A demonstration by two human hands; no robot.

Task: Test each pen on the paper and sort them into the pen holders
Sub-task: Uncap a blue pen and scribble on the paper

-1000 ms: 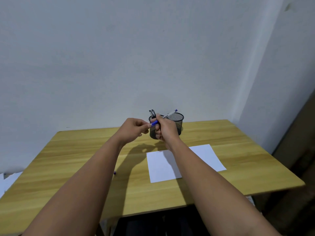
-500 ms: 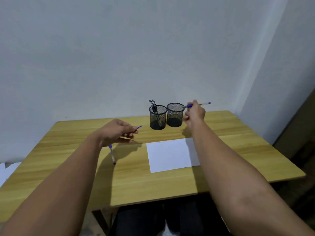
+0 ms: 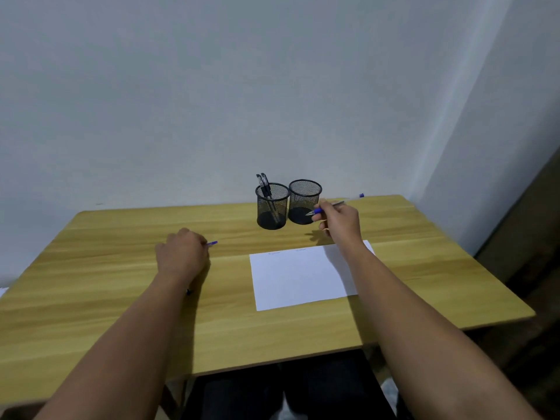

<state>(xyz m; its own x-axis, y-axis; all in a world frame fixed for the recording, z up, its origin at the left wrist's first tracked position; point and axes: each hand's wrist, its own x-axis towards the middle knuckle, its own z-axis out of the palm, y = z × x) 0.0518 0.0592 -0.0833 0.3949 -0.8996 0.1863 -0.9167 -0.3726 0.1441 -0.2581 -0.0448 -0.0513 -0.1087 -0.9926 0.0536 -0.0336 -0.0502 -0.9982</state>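
Here, seen from a head camera looking forward and down, a person sits at a light wooden table (image 3: 121, 298) set against a pale wall. Both bare forearms reach out over the tabletop.

The right hand (image 3: 341, 222) is raised just in front of the pen holders, its fingers curled around a blue pen (image 3: 325, 208). The pen lies almost level, its tip pointing left toward the right holder and its far end, with a small blue part, sticking out to the right past the hand.

The left hand (image 3: 181, 256) is low over the table, well to the left of the paper, knuckles up and fingers curled. A small blue cap (image 3: 213, 243) pokes out from its fingertips on the right side, so the hand pinches it. Just below the left wrist, the dark end of another pen (image 3: 188, 292) peeks out on the table; the rest is hidden by the arm.

Two black mesh pen holders stand side by side near the back edge of the table, touching or nearly so. The left holder (image 3: 271, 207) has two dark pens (image 3: 264, 184) leaning in it. The right holder (image 3: 304, 201) shows no pens inside.

A white sheet of paper (image 3: 300, 277) lies flat in front of the holders, with faint marks near its far edge. The right forearm crosses over its right corner.
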